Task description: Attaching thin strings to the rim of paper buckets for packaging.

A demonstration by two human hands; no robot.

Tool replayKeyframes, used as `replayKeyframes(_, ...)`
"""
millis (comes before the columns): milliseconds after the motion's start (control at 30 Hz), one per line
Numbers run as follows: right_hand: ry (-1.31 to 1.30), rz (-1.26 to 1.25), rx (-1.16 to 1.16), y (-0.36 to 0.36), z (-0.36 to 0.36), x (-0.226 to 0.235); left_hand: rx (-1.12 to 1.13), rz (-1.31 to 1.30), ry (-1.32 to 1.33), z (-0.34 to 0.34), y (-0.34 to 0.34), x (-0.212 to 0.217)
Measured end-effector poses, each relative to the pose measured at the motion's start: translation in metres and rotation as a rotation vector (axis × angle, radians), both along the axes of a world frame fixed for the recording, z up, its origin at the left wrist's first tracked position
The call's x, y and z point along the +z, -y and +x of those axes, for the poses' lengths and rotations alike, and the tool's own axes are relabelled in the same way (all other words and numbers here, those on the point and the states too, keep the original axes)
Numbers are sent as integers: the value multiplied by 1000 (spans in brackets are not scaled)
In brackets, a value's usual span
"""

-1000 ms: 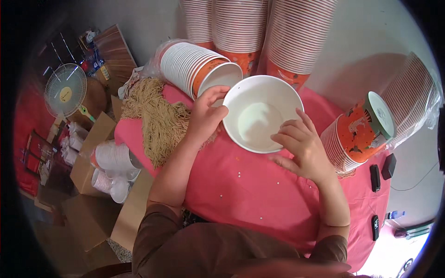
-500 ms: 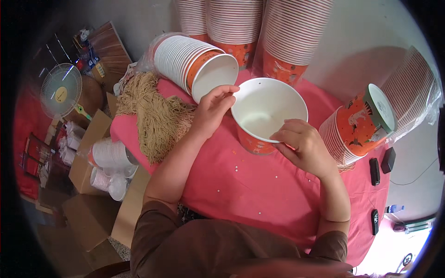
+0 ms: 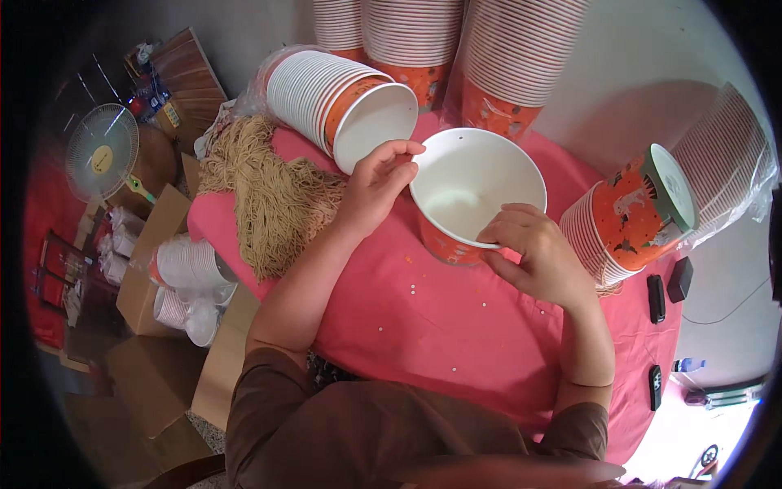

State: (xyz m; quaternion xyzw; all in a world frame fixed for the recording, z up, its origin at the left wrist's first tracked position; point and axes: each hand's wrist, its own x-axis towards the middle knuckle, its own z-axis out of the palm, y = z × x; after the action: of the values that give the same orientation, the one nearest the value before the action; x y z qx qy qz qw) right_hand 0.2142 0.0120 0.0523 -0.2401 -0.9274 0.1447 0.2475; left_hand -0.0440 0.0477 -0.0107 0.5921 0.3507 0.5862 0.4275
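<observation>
An orange printed paper bucket with a white inside stands upright on the pink tablecloth before me. A small dark hole shows just below its far rim. At the left rim, my left hand pinches the edge between thumb and fingers. My right hand is closed over the near right rim, fingertips inside and thumb outside. Whether anything small is between those fingertips is hidden.
Beyond the left hand lies a nested stack of buckets, beside a heap of beige cords. Tall bucket stacks stand against the wall. An upside-down stack is at right. Small white bits dot the pink cloth. Cardboard boxes stand left.
The view has shifted slightly. The bucket has moved a little to the right on the cloth, with both hands still at its rim.
</observation>
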Motion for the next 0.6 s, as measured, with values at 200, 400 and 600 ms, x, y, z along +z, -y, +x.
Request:
replayKeyframes(200, -45, 18, -3, 9, -9, 0, -30, -1, -13, 8, 8, 3)
replayKeyframes(400, -60, -77, -33, 9, -9, -2, -35, -2, 10, 11, 9, 2)
replayKeyframes(600, -53, -153, -58, 10, -4, 1, -33, -65, -35, 9, 9, 2)
